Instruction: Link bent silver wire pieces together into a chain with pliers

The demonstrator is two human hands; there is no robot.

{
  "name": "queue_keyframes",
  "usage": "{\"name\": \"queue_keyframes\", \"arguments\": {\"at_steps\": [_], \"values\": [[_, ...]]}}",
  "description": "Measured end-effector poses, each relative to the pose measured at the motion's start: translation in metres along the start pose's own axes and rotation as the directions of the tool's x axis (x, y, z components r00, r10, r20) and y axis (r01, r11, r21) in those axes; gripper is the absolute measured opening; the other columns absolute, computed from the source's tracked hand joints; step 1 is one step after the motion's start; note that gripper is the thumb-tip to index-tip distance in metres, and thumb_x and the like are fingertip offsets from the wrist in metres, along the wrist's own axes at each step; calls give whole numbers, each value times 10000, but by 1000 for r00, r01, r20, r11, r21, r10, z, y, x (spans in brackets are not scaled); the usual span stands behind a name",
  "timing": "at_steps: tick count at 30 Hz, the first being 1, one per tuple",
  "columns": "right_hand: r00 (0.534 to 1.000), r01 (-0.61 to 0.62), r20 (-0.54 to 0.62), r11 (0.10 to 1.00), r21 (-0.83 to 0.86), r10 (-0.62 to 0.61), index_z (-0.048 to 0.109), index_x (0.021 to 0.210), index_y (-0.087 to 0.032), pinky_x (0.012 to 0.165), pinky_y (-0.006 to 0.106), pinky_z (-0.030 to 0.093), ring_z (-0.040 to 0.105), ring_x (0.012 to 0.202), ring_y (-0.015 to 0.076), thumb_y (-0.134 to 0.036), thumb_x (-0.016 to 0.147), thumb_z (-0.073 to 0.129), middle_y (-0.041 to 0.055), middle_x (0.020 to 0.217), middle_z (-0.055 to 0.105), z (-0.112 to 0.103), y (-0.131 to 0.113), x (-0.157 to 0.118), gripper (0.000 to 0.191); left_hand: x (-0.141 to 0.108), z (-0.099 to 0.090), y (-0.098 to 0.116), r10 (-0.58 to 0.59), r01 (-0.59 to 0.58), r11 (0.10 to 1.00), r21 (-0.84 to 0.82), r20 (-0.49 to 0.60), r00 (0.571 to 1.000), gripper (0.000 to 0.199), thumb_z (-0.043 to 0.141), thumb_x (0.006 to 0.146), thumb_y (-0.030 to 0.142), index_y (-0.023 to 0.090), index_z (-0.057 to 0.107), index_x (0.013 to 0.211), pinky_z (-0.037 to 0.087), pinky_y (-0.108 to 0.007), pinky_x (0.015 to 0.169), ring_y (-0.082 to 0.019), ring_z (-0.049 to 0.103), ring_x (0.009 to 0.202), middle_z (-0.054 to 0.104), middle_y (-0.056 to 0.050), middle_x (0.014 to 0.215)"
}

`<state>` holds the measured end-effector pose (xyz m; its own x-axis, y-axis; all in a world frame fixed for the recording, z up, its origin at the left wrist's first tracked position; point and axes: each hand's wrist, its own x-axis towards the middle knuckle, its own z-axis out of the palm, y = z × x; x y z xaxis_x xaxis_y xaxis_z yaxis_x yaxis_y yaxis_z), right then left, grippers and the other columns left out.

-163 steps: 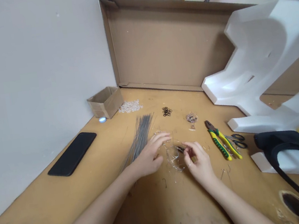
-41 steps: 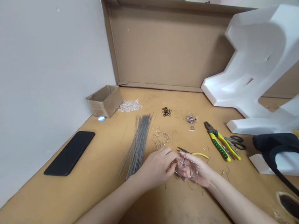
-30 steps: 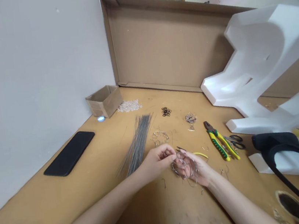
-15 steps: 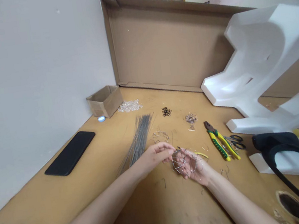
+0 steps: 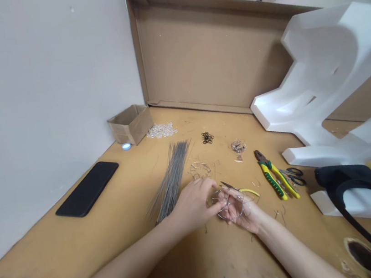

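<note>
Looped wirework (image 5: pixel 231 213) sits in the upturned right hand (image 5: pixel 251 218), to the right of the grey wire bundle (image 5: pixel 174 182) and towards the near side. Fingers half curled, the right hand is nearer and bears the piece from beneath and its right side. The left hand (image 5: pixel 193 206) comes over the lower part of the bundle, palm down, with its thumb and bent fingers at the left edge of the loops. There is a gap between them, and whether they pinch a strand cannot be told. The wirework is roundish, so no clear long axis shows; the opening of the loops faces up between the two hands.

It is thin, shiny metal, springy-looking, with fine ends poking out. The bundle is of straight, dull strands, slanting away across the smooth tan tabletop (image 5: pixel 177 273). Just right of the bundle lies another ring of bent wire (image 5: pixel 200 170); farther right are a yellow-handled tool (image 5: pixel 249 191), partly hidden by the right hand, and pliers (image 5: pixel 273 176) with ridged green and yellow grips. Small black rings (image 5: pixel 207 137) and a tangled wire clump (image 5: pixel 238 146) lie beyond these, also right of the bundle. Left of it is a flat, glossy black phone (image 5: pixel 87 189).
</note>
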<state>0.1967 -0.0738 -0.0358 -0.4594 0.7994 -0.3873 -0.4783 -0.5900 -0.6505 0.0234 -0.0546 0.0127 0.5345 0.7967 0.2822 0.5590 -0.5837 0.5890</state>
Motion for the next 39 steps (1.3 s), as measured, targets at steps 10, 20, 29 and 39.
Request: {"name": "queue_keyframes", "arguments": {"at_steps": [10, 20, 29, 39], "values": [[1000, -18, 17, 998, -64, 19, 515, 695, -145, 347, 184, 388, 502, 403, 88, -426, 840, 468, -35, 532, 489, 0, 0, 1, 320, 2, 5, -7, -112, 138, 926, -352, 92, 989, 111, 443, 817, 240, 175, 525, 783, 288, -189, 507, -74, 390, 513, 434, 67, 548], [998, -55, 27, 997, -56, 56, 521, 697, -148, 329, 176, 361, 484, 391, 84, -467, 829, 462, -41, 534, 473, 0, -3, 0, 350, 12, -2, -12, -178, 330, 662, -673, 287, 941, 218, 535, 754, 346, 128, 545, 745, 322, -179, 489, -61, 397, 511, 493, 35, 605], [998, -57, 25, 996, -68, 58, 519, 711, -151, 327, 177, 374, 489, 380, 82, -450, 831, 471, -45, 533, 487, 0, -3, 1, 326, 14, -2, -19, -236, 427, 594, -682, 359, 903, 244, 603, 701, 375, 134, 589, 736, 311, -174, 470, -50, 376, 463, 462, 61, 521], [998, -34, 42, 997, -73, 38, 517, 704, -150, 343, 191, 383, 482, 378, 87, -456, 834, 464, -49, 512, 461, 1, -3, 0, 337, 13, -4, -15, -225, 403, 606, -686, 339, 914, 221, 585, 711, 363, 143, 577, 699, 313, -174, 437, -48, 392, 414, 467, 67, 486]]}}
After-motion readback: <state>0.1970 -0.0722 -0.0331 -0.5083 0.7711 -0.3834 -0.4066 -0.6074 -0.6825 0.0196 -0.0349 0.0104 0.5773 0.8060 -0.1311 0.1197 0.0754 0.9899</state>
